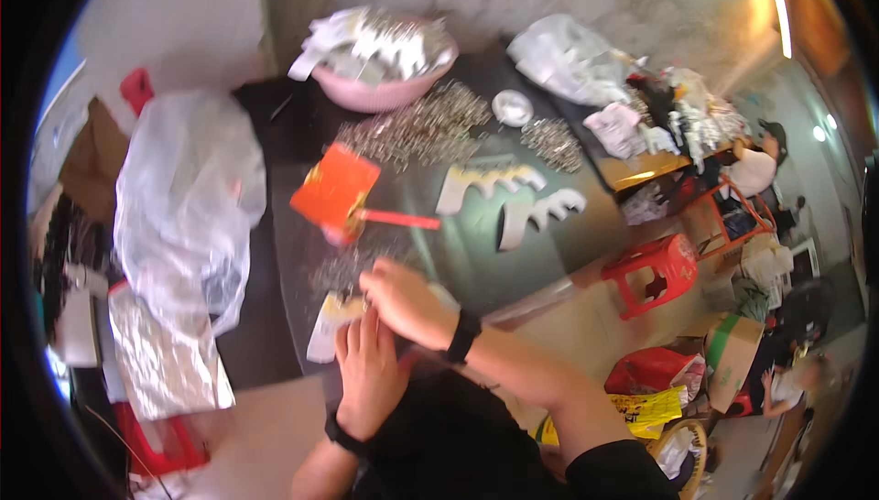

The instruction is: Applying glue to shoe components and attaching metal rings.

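At the table's near edge, a white card with a scalloped edge [322, 335] lies under my hands. My left hand [371, 376] rests against it, fingers stretched out toward the card's upper edge. My right hand [407, 303] reaches over from the right with its fingers pinched together at the card's edge; what they pinch is hidden and blurred. Just beyond is a loose scatter of small metal pieces [352, 269]. Two more scalloped white cards, one farther back [490, 181] and one nearer [540, 214], lie to the right on the dark table.
An orange-red scoop [339, 186] with a pink handle sits mid-table. Behind it are a heap of small metal pieces [421, 125], a pink basin [385, 92] full of cards and a white roll [512, 108]. Left is a large plastic bag [188, 207]; right, a red stool [652, 271].
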`<act>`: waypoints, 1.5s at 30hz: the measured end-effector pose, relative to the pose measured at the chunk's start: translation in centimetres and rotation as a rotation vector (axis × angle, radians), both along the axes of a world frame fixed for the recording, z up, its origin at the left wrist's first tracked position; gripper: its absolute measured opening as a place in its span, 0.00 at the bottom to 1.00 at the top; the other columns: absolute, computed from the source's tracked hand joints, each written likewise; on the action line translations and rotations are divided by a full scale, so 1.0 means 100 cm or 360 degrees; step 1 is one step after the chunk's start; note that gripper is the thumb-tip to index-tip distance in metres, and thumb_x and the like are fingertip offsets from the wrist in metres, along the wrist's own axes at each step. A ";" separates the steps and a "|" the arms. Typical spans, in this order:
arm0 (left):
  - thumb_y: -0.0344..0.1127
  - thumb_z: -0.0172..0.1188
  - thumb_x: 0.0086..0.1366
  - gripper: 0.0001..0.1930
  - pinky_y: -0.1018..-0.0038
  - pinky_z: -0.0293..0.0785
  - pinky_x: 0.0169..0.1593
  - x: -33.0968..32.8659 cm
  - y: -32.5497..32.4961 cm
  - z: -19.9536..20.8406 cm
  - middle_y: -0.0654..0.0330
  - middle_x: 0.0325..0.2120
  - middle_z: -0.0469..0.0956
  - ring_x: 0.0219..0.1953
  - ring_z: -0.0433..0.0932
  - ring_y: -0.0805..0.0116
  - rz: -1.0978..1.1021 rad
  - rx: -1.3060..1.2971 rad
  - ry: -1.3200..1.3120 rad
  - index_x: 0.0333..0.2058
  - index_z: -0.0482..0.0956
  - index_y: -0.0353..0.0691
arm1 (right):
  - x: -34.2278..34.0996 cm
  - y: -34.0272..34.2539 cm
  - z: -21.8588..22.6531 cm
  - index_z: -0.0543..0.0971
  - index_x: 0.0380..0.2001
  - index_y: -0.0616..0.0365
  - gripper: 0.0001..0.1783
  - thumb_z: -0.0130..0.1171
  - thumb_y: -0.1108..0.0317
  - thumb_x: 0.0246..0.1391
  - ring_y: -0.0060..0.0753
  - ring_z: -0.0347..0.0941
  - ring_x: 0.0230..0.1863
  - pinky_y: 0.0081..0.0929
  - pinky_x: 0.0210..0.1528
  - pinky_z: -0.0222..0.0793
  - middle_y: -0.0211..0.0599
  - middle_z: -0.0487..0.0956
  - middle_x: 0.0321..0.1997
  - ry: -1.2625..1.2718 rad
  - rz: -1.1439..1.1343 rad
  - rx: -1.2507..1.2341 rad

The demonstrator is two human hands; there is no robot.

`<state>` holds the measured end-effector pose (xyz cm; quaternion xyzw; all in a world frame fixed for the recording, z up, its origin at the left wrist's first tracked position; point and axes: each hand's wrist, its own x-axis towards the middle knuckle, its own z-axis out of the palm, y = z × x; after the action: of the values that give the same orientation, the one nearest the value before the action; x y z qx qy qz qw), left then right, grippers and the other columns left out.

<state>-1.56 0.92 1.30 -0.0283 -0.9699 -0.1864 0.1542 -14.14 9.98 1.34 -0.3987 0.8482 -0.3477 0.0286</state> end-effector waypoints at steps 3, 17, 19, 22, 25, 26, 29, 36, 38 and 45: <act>0.40 0.71 0.44 0.34 0.55 0.59 0.56 -0.015 0.002 0.004 0.45 0.52 0.67 0.52 0.67 0.48 -0.0064 0.0149 -0.0067 0.48 0.70 0.29 | -0.012 0.000 0.004 0.74 0.29 0.61 0.05 0.55 0.79 0.45 0.51 0.71 0.38 0.41 0.41 0.67 0.45 0.73 0.31 0.0112 -0.0006 0.0092; 0.42 0.71 0.44 0.36 0.59 0.58 0.58 -0.008 0.003 0.005 0.47 0.51 0.67 0.52 0.67 0.54 0.0003 0.0083 -0.0073 0.49 0.69 0.26 | -0.017 0.005 0.002 0.79 0.31 0.60 0.08 0.58 0.80 0.44 0.47 0.74 0.35 0.38 0.37 0.70 0.41 0.74 0.31 -0.0023 0.0065 0.0086; 0.42 0.71 0.44 0.37 0.59 0.58 0.58 -0.009 0.006 0.003 0.47 0.51 0.67 0.53 0.67 0.54 0.0023 0.0096 -0.0066 0.50 0.69 0.26 | -0.020 0.005 0.003 0.78 0.30 0.60 0.06 0.58 0.79 0.45 0.48 0.73 0.34 0.39 0.36 0.70 0.42 0.73 0.30 -0.0003 0.0071 0.0075; 0.42 0.71 0.44 0.36 0.59 0.58 0.58 -0.011 0.005 0.004 0.47 0.51 0.67 0.53 0.67 0.54 0.0010 0.0111 -0.0082 0.50 0.69 0.27 | -0.019 0.005 0.002 0.78 0.29 0.60 0.06 0.58 0.79 0.44 0.48 0.73 0.33 0.39 0.36 0.69 0.42 0.73 0.30 -0.0027 0.0076 0.0060; 0.42 0.71 0.45 0.36 0.58 0.58 0.58 -0.012 0.004 0.007 0.48 0.51 0.67 0.53 0.67 0.54 0.0015 0.0126 -0.0083 0.50 0.69 0.27 | -0.020 0.003 0.002 0.78 0.29 0.61 0.06 0.57 0.79 0.44 0.48 0.73 0.33 0.38 0.35 0.70 0.42 0.73 0.29 0.0035 0.0087 0.0015; 0.42 0.70 0.45 0.35 0.58 0.58 0.58 -0.011 0.004 0.007 0.48 0.51 0.67 0.52 0.67 0.54 0.0028 0.0125 -0.0062 0.50 0.69 0.27 | -0.019 0.003 0.002 0.79 0.29 0.61 0.07 0.57 0.79 0.43 0.47 0.73 0.33 0.38 0.35 0.70 0.42 0.73 0.29 0.0042 0.0084 0.0023; 0.42 0.70 0.46 0.35 0.57 0.58 0.59 -0.013 0.005 0.005 0.48 0.51 0.67 0.52 0.67 0.54 0.0036 0.0134 -0.0079 0.50 0.69 0.27 | -0.021 0.003 0.002 0.79 0.29 0.60 0.07 0.56 0.79 0.44 0.47 0.73 0.33 0.37 0.35 0.70 0.41 0.73 0.29 0.0071 0.0083 0.0033; 0.43 0.70 0.47 0.35 0.56 0.57 0.59 -0.014 0.006 0.002 0.49 0.50 0.68 0.52 0.67 0.55 0.0079 0.0084 -0.0055 0.50 0.69 0.27 | -0.020 0.003 0.002 0.79 0.29 0.59 0.07 0.57 0.78 0.43 0.46 0.73 0.35 0.37 0.38 0.69 0.40 0.73 0.30 0.0114 0.0070 0.0092; 0.43 0.70 0.47 0.35 0.56 0.57 0.59 -0.016 0.007 0.003 0.49 0.50 0.68 0.52 0.67 0.55 0.0089 0.0094 -0.0046 0.50 0.69 0.27 | -0.020 0.003 0.003 0.79 0.29 0.59 0.07 0.57 0.77 0.43 0.46 0.73 0.36 0.37 0.38 0.69 0.40 0.73 0.30 0.0100 0.0058 0.0100; 0.42 0.71 0.45 0.35 0.55 0.57 0.59 -0.016 0.009 0.003 0.50 0.50 0.68 0.52 0.68 0.56 0.0087 0.0145 -0.0053 0.49 0.70 0.28 | -0.021 0.005 0.007 0.79 0.27 0.58 0.06 0.54 0.75 0.43 0.48 0.72 0.36 0.40 0.38 0.69 0.41 0.73 0.28 0.0252 0.0105 0.0066</act>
<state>-3.15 1.84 1.64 0.0083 -0.9632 -0.2266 0.1444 -16.21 10.50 2.03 -0.4520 0.8412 -0.2961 -0.0189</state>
